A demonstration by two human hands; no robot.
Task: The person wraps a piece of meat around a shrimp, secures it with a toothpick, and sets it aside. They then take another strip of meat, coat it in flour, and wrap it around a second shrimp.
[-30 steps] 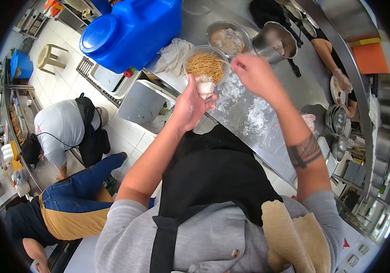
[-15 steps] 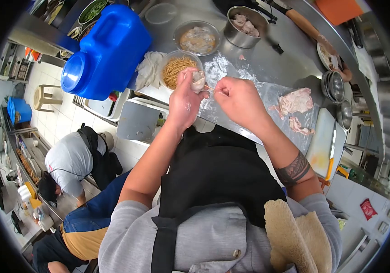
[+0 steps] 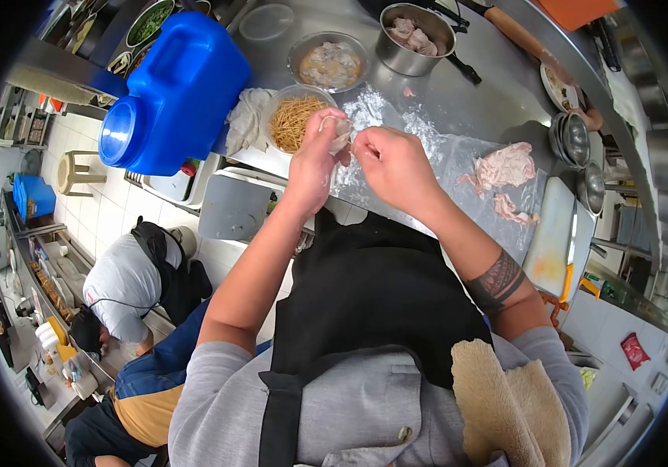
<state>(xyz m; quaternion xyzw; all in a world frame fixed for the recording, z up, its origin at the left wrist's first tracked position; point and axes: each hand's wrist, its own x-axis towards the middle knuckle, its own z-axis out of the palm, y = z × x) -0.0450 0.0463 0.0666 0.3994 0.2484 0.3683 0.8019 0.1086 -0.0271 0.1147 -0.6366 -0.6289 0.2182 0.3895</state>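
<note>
Toward twelve o'clock, my left hand (image 3: 311, 167) clasps pale meat (image 3: 340, 138), right hand (image 3: 396, 169) pinched alongside; pinning, seemingly, calls for steadiness next.

A steel counter (image 3: 497, 101), saucepan (image 3: 402, 60), metal bowls (image 3: 575, 140) and chopping board (image 3: 550, 226) show a kitchen.

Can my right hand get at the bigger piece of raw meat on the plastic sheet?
Probably yes: the bigger piece of raw meat lies uncovered on the plastic sheet, with nothing standing between it and your right hand, though that hand looks busy beside your left hand.
</note>
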